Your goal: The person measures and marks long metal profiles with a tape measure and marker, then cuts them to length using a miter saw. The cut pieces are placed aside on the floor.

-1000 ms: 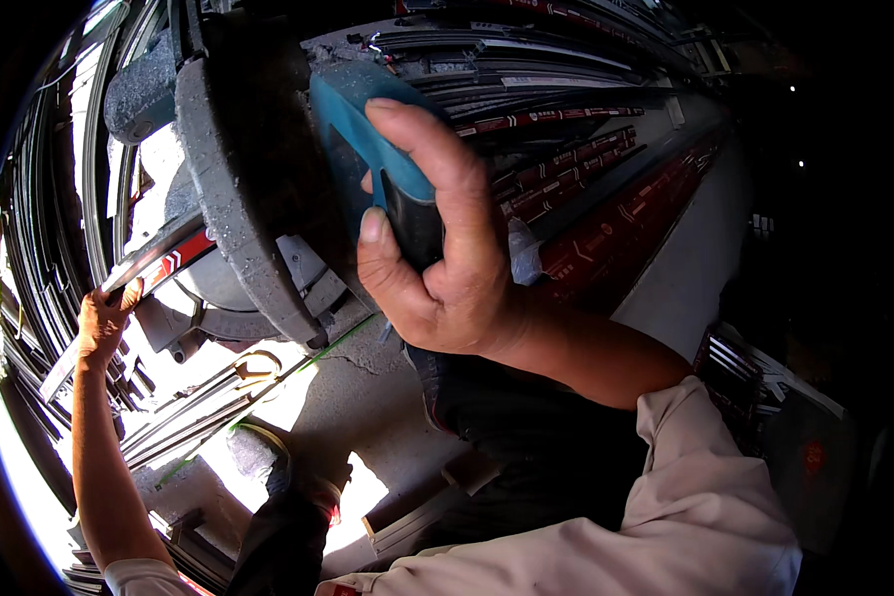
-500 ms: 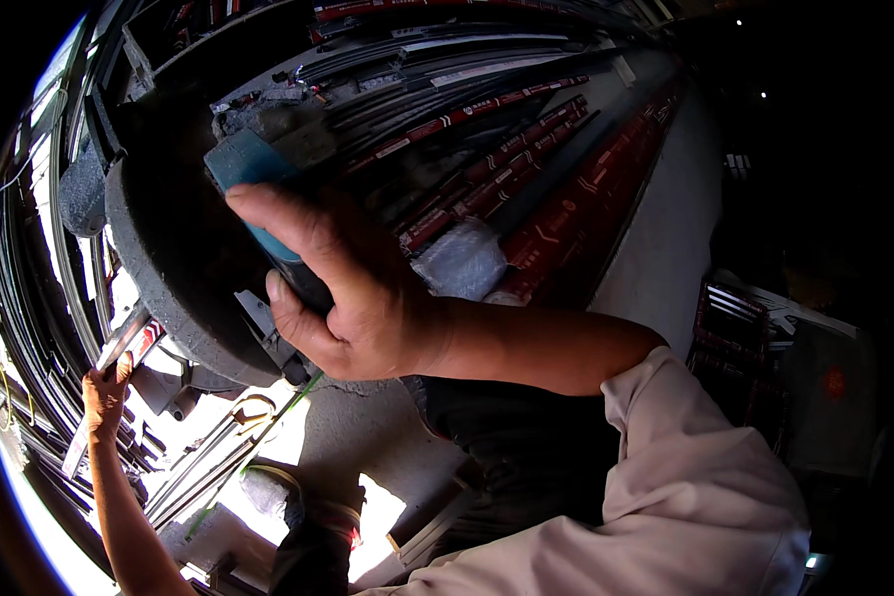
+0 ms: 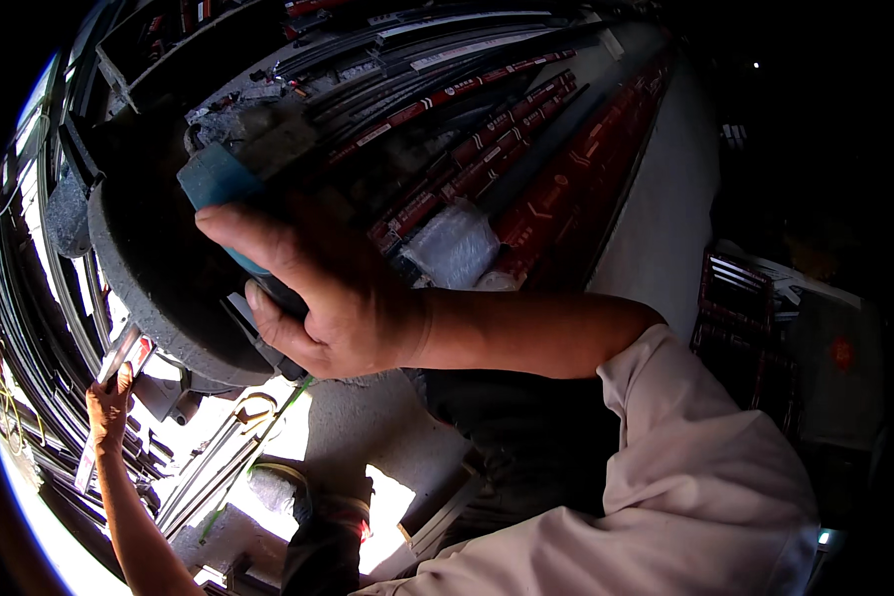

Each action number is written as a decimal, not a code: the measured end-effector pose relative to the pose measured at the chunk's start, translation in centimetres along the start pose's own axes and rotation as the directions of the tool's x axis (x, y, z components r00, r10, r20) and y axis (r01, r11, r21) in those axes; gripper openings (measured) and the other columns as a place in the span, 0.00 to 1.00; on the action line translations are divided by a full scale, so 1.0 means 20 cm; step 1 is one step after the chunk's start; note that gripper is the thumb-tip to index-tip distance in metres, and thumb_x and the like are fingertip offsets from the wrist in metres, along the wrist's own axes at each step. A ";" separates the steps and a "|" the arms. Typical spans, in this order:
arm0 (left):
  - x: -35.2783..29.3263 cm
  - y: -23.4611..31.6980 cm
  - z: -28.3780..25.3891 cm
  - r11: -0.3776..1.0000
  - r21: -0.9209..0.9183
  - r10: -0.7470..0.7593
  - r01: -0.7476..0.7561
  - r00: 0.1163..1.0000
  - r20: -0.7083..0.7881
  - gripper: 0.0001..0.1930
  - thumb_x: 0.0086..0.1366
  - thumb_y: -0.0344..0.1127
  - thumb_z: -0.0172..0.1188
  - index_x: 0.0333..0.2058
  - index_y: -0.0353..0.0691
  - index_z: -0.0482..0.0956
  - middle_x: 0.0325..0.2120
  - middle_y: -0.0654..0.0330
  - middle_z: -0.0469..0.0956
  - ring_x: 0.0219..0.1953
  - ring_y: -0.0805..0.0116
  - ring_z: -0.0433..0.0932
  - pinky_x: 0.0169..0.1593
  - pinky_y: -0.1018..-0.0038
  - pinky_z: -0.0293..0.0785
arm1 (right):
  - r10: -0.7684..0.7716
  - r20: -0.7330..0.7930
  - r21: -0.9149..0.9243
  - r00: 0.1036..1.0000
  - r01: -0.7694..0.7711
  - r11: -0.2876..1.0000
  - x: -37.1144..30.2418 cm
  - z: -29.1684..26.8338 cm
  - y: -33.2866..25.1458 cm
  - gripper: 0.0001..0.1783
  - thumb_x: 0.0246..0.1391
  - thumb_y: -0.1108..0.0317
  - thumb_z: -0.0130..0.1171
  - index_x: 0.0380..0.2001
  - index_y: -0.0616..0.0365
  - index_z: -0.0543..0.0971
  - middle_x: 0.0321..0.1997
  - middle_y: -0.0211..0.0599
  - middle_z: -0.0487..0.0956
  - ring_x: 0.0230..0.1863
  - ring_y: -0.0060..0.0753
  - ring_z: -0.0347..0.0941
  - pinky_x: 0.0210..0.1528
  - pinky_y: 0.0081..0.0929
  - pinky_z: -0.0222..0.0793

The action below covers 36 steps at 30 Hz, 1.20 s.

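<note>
My right hand (image 3: 333, 298) is wrapped round the teal and black handle (image 3: 217, 181) of a chop saw, its thumb and a finger showing on the near side. Below and left of that grip is the saw's grey, curved blade guard (image 3: 154, 313). At the far left my left hand (image 3: 109, 407) pinches a metal profile (image 3: 121, 353) that has a red and white strip on it. The profile's far end runs in under the guard, where the guard hides it. I cannot make out the blade's edge.
Long bars and profiles, several in red printed wrapping (image 3: 556, 194), lie beyond my right arm. A clear plastic bundle (image 3: 454, 245) rests beside them. Dark profiles (image 3: 30, 338) are stacked at the left. My shoe (image 3: 273, 492) is on the sunlit floor near a green line.
The view has shifted slightly. The saw handle and my right hand appear a little farther left and lower against the bars behind. Both hands keep their grips.
</note>
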<state>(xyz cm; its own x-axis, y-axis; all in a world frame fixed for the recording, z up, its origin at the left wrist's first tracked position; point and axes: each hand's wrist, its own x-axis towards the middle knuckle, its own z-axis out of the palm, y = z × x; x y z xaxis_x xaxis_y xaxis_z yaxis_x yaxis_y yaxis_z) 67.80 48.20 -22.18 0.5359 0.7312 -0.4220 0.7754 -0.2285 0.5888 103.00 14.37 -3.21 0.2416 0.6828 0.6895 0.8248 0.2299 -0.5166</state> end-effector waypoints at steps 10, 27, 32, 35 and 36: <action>0.03 -0.06 0.00 0.999 0.030 0.023 -0.024 0.999 0.023 0.34 0.64 0.67 0.69 0.21 0.37 0.79 0.14 0.72 0.69 0.18 0.81 0.63 0.23 0.74 0.55 | -0.013 -0.072 -0.004 0.997 0.013 1.000 -0.07 0.05 0.03 0.41 0.51 0.76 0.65 0.70 0.56 0.68 0.52 0.53 0.75 0.46 0.55 0.77 0.45 0.45 0.77; 0.03 -0.04 -0.02 0.998 0.062 0.020 -0.021 1.000 0.019 0.33 0.64 0.67 0.69 0.19 0.39 0.77 0.14 0.74 0.67 0.19 0.82 0.60 0.24 0.74 0.54 | 0.020 -0.064 0.038 0.998 -0.017 0.999 -0.16 0.08 0.04 0.41 0.51 0.77 0.67 0.70 0.53 0.69 0.50 0.51 0.74 0.42 0.51 0.76 0.42 0.42 0.76; 0.02 -0.01 -0.02 0.995 0.098 0.021 -0.022 1.000 0.009 0.36 0.63 0.69 0.68 0.19 0.35 0.79 0.13 0.69 0.69 0.18 0.79 0.64 0.24 0.72 0.57 | 0.025 0.067 0.020 0.997 -0.027 0.999 -0.18 0.03 0.02 0.38 0.55 0.81 0.62 0.70 0.62 0.66 0.67 0.45 0.76 0.56 0.49 0.80 0.57 0.38 0.77; 0.00 0.03 -0.02 0.991 0.129 0.038 -0.038 0.999 -0.003 0.36 0.64 0.69 0.68 0.18 0.36 0.79 0.13 0.69 0.70 0.18 0.78 0.64 0.24 0.72 0.58 | 0.018 -0.012 0.053 1.000 -0.018 0.998 -0.19 0.07 0.04 0.41 0.52 0.77 0.66 0.71 0.55 0.67 0.57 0.51 0.74 0.50 0.51 0.77 0.51 0.43 0.75; 0.01 0.01 -0.01 0.997 0.074 0.025 -0.025 1.000 -0.003 0.37 0.63 0.70 0.68 0.18 0.36 0.79 0.13 0.69 0.70 0.18 0.78 0.64 0.24 0.71 0.58 | 0.017 -0.027 0.061 0.999 -0.016 0.998 -0.20 0.08 0.05 0.42 0.52 0.77 0.66 0.71 0.53 0.67 0.56 0.52 0.74 0.49 0.52 0.76 0.50 0.44 0.75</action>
<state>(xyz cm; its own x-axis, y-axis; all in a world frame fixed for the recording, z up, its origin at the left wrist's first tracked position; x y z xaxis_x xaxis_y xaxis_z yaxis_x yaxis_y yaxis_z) 68.02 48.34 -21.91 0.5543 0.7273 -0.4048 0.7842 -0.2934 0.5467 101.96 13.00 -7.23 0.2697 0.6675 0.6941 0.7881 0.2611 -0.5574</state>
